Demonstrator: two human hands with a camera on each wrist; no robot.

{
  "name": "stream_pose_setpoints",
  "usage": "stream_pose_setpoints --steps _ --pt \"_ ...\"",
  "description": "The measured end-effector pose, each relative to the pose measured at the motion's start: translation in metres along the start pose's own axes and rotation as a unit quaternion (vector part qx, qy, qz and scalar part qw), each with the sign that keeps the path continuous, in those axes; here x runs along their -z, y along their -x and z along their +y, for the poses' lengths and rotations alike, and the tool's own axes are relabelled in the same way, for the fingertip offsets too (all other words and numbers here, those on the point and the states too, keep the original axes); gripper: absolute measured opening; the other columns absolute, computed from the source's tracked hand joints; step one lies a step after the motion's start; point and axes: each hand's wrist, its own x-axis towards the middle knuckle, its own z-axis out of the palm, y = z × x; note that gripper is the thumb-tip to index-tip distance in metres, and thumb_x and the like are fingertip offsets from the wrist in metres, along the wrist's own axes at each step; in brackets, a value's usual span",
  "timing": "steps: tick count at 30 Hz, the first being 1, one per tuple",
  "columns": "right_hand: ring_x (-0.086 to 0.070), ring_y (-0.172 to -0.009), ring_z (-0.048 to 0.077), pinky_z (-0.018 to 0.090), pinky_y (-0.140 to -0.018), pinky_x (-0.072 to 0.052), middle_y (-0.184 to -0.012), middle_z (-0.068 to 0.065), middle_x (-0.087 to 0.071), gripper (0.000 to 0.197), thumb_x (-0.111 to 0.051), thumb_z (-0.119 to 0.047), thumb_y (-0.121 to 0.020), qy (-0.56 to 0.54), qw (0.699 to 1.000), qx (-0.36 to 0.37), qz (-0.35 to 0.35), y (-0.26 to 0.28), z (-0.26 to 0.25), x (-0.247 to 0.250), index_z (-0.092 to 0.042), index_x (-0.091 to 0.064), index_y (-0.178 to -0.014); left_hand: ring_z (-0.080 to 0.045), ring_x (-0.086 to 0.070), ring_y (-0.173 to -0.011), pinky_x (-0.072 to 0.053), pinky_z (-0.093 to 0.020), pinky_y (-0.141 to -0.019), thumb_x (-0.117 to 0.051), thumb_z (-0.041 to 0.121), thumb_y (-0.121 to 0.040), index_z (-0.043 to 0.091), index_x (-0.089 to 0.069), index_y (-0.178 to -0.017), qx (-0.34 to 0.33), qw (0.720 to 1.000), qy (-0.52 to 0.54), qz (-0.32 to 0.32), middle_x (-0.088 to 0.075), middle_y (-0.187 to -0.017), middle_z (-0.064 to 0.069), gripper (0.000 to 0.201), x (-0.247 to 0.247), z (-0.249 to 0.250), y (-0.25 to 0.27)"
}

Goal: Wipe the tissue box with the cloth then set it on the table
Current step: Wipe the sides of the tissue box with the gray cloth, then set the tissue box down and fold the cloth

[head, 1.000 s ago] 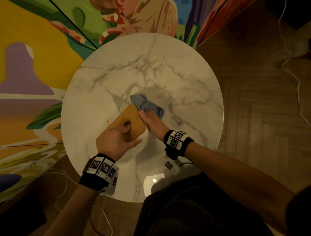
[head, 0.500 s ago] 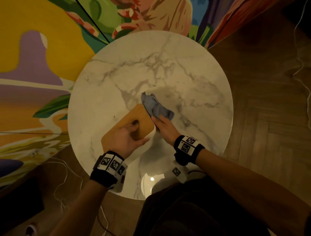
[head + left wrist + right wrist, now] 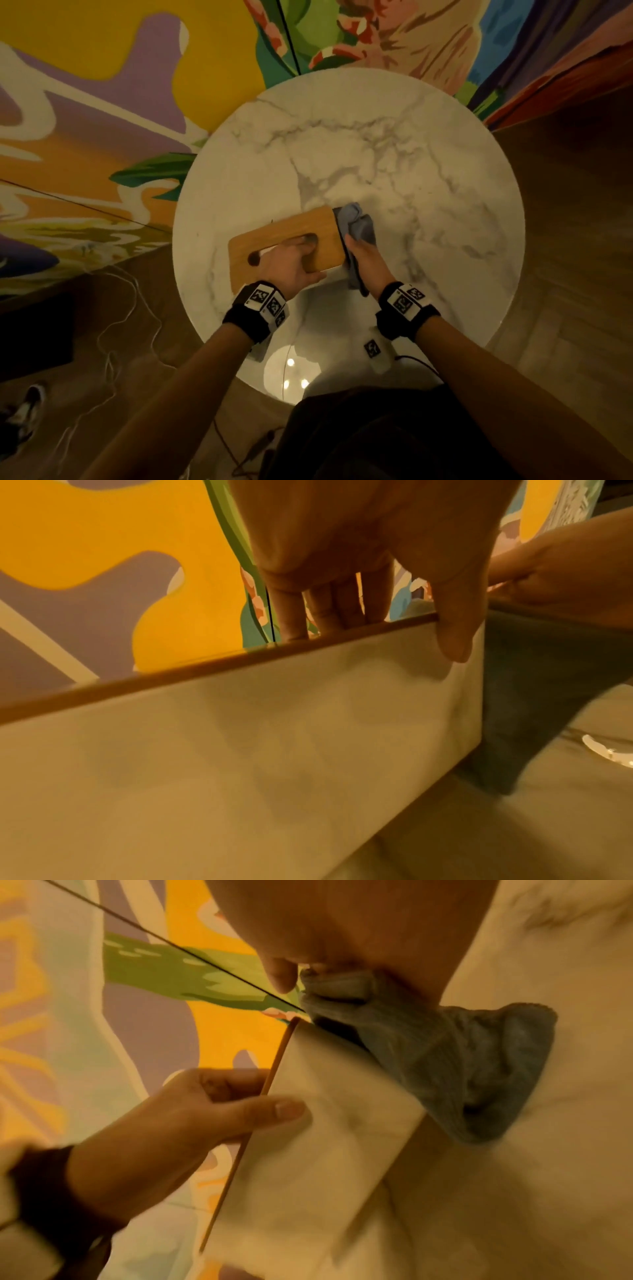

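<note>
Your left hand (image 3: 291,262) clamps the white tissue box with the tan wooden lid (image 3: 294,240): thumb down the near white side, fingers over the lid at its slot. Since half a second ago you have swung the box round on the round white marble table (image 3: 428,178); its long side, which ran diagonally away from you, now lies nearly crosswise, and the whole slot shows. The box stands on the table, left of centre.

Just right of the box, your right hand (image 3: 366,260) grips the bunched grey-blue cloth (image 3: 356,222) and presses it against the box's right end wall. Earlier the cloth lay on the table beyond the far corner, under your fingertips; now it covers that end from the lid edge downward, a fold hanging toward your wrist.

Both black wristbands (image 3: 260,308) carry square black-and-white coded markers; no readable lettering shows on the box or the cloth.

Beyond the table rises the brightly painted mural wall (image 3: 137,85).
</note>
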Motion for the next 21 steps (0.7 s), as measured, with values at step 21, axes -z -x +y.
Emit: stream_pose_setpoints --steps 21 --pt "-0.062 -0.092 0.031 0.033 -0.078 -0.049 -0.097 0.017 -0.069 0.023 -0.052 -0.020 -0.091 0.154 0.985 -0.070 0.031 0.026 0.004 0.019 -0.003 -0.065 -0.100 -0.031 -0.043 -0.127 -0.041 -0.046 -0.103 -0.067 0.025 -0.078 0.021 -0.034 -0.141 -0.033 0.998 0.044 0.007 -0.044 -0.143 -0.009 0.072 0.039 -0.022 -0.091"
